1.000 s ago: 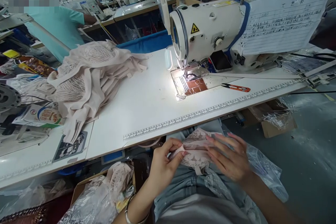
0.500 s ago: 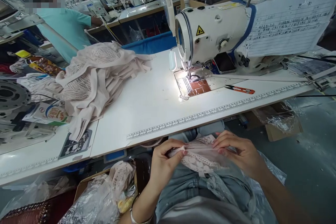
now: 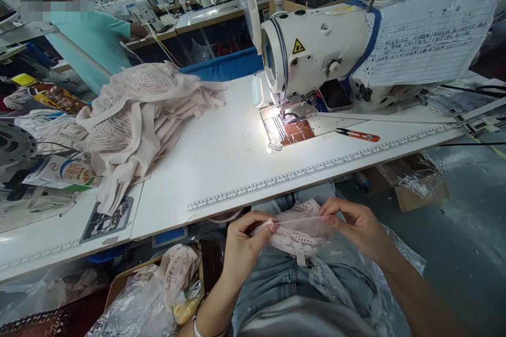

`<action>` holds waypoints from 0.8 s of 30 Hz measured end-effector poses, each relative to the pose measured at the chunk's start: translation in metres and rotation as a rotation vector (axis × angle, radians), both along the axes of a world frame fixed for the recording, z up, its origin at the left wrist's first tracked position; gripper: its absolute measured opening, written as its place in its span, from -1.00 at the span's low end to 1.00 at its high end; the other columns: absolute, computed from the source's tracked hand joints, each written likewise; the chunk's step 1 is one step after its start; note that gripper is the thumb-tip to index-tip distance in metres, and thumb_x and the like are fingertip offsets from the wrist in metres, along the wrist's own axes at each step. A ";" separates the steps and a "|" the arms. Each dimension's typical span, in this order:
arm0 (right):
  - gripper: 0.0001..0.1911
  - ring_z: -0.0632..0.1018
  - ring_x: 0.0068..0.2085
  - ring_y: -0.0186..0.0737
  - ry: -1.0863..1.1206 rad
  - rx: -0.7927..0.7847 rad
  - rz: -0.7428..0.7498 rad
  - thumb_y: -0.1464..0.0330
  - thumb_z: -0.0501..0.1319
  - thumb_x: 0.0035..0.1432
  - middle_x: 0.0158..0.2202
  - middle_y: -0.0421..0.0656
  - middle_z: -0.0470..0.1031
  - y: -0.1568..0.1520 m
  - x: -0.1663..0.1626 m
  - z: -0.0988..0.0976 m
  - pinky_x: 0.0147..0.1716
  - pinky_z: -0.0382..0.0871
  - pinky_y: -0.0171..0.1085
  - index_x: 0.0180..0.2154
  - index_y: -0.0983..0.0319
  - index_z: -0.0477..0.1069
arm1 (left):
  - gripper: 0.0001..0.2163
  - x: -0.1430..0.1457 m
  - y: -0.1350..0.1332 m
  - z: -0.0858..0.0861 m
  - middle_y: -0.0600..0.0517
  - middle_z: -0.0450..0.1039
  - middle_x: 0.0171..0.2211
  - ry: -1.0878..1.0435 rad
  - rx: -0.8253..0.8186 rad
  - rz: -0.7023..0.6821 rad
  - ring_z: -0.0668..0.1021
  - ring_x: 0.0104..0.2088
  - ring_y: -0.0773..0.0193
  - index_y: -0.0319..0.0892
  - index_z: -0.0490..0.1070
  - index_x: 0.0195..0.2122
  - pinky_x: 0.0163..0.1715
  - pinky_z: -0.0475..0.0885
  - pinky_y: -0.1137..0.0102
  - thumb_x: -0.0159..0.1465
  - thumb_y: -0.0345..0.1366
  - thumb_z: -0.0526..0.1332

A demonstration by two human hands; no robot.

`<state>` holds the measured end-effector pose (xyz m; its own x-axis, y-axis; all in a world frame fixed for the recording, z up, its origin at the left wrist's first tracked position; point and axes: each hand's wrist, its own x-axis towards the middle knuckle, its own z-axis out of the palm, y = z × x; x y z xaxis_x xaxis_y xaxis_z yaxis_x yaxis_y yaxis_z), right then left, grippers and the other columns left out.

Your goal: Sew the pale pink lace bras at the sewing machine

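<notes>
Over my lap, below the table's front edge, both hands hold a small pale pink lace piece. My left hand pinches its left end with fingers closed. My right hand pinches its right end, thumb and fingers pressed together. The lace is stretched between them above my jeans and a clear plastic bag. Beyond the hands stands a white sewing machine on the white table, its lamp lighting the needle plate.
A heap of pink lace garments lies on the table's left. Orange thread snips lie right of the needle plate. A paper sheet hangs on the machine. A box with bagged lace sits by my left knee. A person in a teal shirt works at the back left.
My right hand went from lying spread on the lace to pinching its right end. The lace is now pulled taut between both hands and lifted slightly.
</notes>
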<state>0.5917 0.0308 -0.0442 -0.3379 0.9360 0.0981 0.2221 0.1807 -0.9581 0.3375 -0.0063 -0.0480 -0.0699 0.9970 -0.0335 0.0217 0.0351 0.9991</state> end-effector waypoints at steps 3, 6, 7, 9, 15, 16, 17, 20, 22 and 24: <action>-0.67 0.58 -0.30 -0.13 -0.021 0.016 -0.048 0.11 0.25 0.27 -0.36 -0.10 0.57 -0.001 -0.002 -0.003 -0.37 0.48 -0.25 -0.45 0.16 0.50 | -0.81 0.002 -0.001 -0.001 -0.02 0.57 -0.44 0.025 0.017 0.030 0.53 -0.39 0.27 -0.20 0.60 -0.43 -0.37 0.40 0.46 0.18 -0.18 0.40; -0.64 0.56 -0.34 -0.17 -0.006 0.044 -0.120 0.10 0.27 0.25 -0.39 -0.12 0.53 -0.002 -0.005 -0.006 -0.43 0.45 -0.29 -0.50 0.17 0.40 | -0.82 0.004 -0.002 -0.003 0.02 0.54 -0.45 0.016 0.035 0.034 0.50 -0.40 0.29 -0.19 0.58 -0.43 -0.38 0.38 0.48 0.20 -0.19 0.39; -0.63 0.55 -0.35 -0.19 0.001 0.057 -0.138 0.10 0.28 0.24 -0.41 -0.13 0.51 -0.002 -0.006 -0.007 -0.44 0.44 -0.30 -0.51 0.17 0.36 | -0.83 0.004 -0.002 -0.004 0.02 0.54 -0.45 0.014 0.038 0.032 0.50 -0.40 0.30 -0.19 0.58 -0.43 -0.38 0.37 0.48 0.20 -0.20 0.38; -0.63 0.53 -0.38 -0.22 0.012 0.083 -0.165 0.12 0.28 0.23 -0.43 -0.14 0.49 -0.002 -0.009 -0.008 -0.45 0.44 -0.32 -0.51 0.16 0.33 | -0.83 0.004 -0.002 -0.006 0.03 0.53 -0.44 0.017 0.043 0.029 0.49 -0.39 0.30 -0.19 0.58 -0.42 -0.38 0.35 0.49 0.21 -0.21 0.38; -0.78 0.54 -0.38 -0.25 -0.016 0.092 -0.178 0.17 0.27 0.25 -0.41 -0.18 0.46 -0.003 -0.013 -0.005 -0.40 0.48 -0.33 -0.35 0.14 0.38 | -0.83 0.001 -0.002 -0.008 0.04 0.47 -0.44 0.037 0.060 0.001 0.44 -0.39 0.32 -0.19 0.55 -0.41 -0.37 0.31 0.48 0.25 -0.21 0.35; -0.80 0.54 -0.37 -0.26 -0.032 0.094 -0.170 0.18 0.26 0.26 -0.40 -0.18 0.46 -0.003 -0.013 -0.004 -0.39 0.47 -0.34 -0.33 0.14 0.39 | -0.82 0.001 -0.001 -0.008 0.05 0.46 -0.44 0.037 0.060 -0.010 0.43 -0.39 0.32 -0.19 0.54 -0.41 -0.37 0.30 0.48 0.26 -0.21 0.35; -0.81 0.54 -0.35 -0.25 -0.042 0.095 -0.162 0.18 0.26 0.27 -0.39 -0.18 0.47 -0.003 -0.012 -0.003 -0.38 0.47 -0.34 -0.30 0.14 0.41 | -0.82 0.001 -0.001 -0.008 0.06 0.45 -0.45 0.035 0.059 -0.023 0.43 -0.39 0.33 -0.18 0.54 -0.41 -0.37 0.29 0.48 0.27 -0.20 0.34; -0.80 0.57 -0.26 -0.24 -0.046 0.075 -0.108 0.15 0.25 0.28 -0.33 -0.16 0.50 -0.002 -0.009 -0.002 -0.31 0.48 -0.34 -0.18 0.12 0.46 | -0.82 0.000 -0.001 -0.008 0.07 0.43 -0.45 0.030 0.060 -0.054 0.42 -0.40 0.34 -0.18 0.53 -0.41 -0.37 0.29 0.49 0.27 -0.20 0.34; -0.73 0.57 -0.22 -0.21 -0.055 0.052 -0.046 0.09 0.25 0.29 -0.30 -0.15 0.52 -0.001 -0.006 0.000 -0.27 0.49 -0.33 -0.10 0.11 0.48 | -0.83 -0.001 -0.001 -0.008 0.07 0.44 -0.44 0.035 0.067 -0.063 0.42 -0.39 0.34 -0.17 0.53 -0.40 -0.37 0.29 0.50 0.27 -0.21 0.35; -0.64 0.57 -0.20 -0.18 -0.079 0.037 0.014 0.01 0.25 0.26 -0.27 -0.14 0.51 0.001 -0.003 0.002 -0.24 0.48 -0.29 -0.09 0.12 0.49 | -0.84 -0.002 -0.001 -0.008 0.07 0.45 -0.44 0.038 0.072 -0.068 0.43 -0.39 0.35 -0.17 0.54 -0.40 -0.37 0.29 0.50 0.27 -0.22 0.35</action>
